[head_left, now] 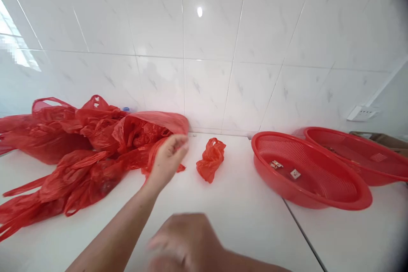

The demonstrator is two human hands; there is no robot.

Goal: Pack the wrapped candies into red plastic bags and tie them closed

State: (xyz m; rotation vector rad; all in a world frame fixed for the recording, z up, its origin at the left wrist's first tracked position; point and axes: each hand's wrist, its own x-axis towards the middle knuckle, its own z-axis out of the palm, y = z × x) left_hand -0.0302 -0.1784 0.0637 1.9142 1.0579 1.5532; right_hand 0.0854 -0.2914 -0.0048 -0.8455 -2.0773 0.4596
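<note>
My left hand [170, 155] reaches over the right end of a pile of thin red plastic bags [95, 129]. Its fingers are curled in, and what they hold, if anything, is hidden. Red plastic [155, 151] shows right behind and beside this hand. Low in the middle, near the front of the white table, my right hand [188, 240] is smeared by motion, with its fingers bent and unclear. A single crumpled red plastic bag [211, 159] lies on the table to the right of my left hand, apart from both hands.
At the right stands a red plastic basket [312, 206] with a few small printed pieces [295, 174] in it. Another red basket [379, 178] is behind it. A seam [302, 233] crosses the white tabletop [245, 212]. The tiled wall [204, 89] carries a socket [363, 113].
</note>
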